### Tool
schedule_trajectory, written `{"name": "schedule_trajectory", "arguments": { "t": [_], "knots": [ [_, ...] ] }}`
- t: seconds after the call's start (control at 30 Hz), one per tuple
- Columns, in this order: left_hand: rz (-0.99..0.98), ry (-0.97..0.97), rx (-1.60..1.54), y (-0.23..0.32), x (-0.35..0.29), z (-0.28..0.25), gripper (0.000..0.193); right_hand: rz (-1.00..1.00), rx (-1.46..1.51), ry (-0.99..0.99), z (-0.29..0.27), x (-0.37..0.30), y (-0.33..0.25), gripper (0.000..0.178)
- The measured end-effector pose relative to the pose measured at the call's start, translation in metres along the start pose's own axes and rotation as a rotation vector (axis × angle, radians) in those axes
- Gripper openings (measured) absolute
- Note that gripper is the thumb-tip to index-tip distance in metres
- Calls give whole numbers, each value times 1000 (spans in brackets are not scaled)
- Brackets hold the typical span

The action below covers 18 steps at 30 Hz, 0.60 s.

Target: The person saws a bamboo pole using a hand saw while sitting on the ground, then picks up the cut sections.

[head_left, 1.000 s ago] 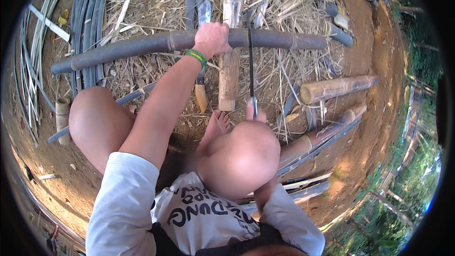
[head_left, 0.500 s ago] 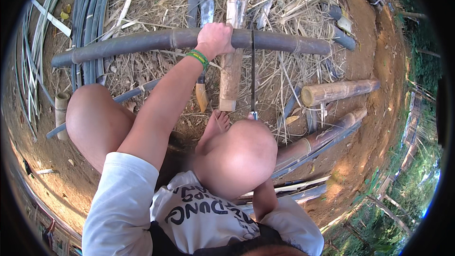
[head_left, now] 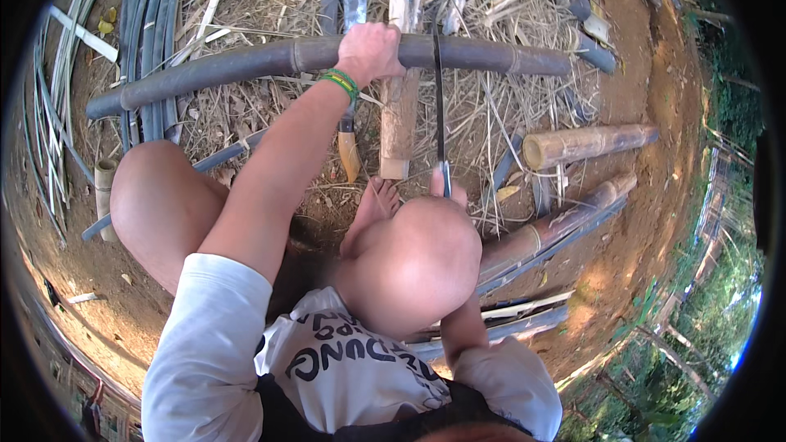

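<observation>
1 dark bamboo pole, laid across a wooden block, is gripped by the left hand, fingers wrapped; the crossing saw is clasped by the right hand, partly knee-hidden.

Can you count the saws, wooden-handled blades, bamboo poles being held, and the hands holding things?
Saw: 1
Wooden-handled blade: 1
Held bamboo pole: 1
Hands: 2, left hand and right hand
Total: 5

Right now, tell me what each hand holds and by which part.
The left hand grips the dark bamboo pole just left of the saw. The right hand, partly hidden by the knee, holds the saw's handle.
</observation>
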<state>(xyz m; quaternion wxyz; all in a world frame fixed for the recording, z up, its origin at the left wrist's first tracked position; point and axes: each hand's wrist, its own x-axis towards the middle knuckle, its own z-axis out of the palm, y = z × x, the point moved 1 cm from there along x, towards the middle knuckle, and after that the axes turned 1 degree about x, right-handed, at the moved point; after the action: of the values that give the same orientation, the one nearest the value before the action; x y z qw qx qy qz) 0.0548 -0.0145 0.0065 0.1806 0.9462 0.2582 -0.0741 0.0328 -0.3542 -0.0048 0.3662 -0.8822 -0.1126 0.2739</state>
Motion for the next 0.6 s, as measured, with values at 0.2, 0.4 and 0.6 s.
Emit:
{"name": "schedule_trajectory", "arguments": {
  "t": [0.2,0.4,0.6],
  "knots": [
    [-9,-7,24,-9,-2,1,57,-207,-48,64,38,105,-94,62],
    [19,9,17,0,5,-3,53,-19,109,22,1,7,-8,58],
    [37,8,1,-12,5,5,60,-217,-58,84,45,126,-114,62]
  ]
}}
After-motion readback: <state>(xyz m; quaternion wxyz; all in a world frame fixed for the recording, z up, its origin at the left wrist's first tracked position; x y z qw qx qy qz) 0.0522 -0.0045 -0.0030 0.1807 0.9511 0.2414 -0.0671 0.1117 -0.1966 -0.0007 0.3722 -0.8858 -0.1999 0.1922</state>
